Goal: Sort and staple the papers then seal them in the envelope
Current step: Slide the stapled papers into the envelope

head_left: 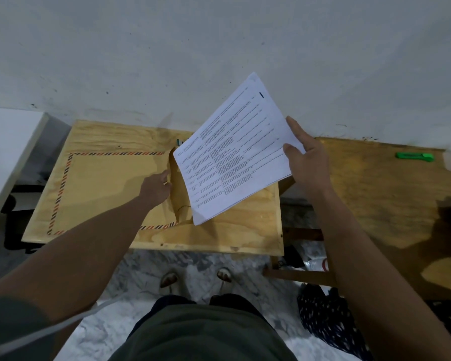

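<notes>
Over the table [219,238], right hand [306,162] grips one paper stack [235,152]; left hand [156,188] fingers pinch one envelope [110,188] flap.

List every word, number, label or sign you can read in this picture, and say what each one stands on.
None can be read.
Stack of papers in the right hand: dense printed lines, too small and blurred to read.
Envelope under the left hand: striped border only, no text visible.
Green object: no lettering visible.
</notes>
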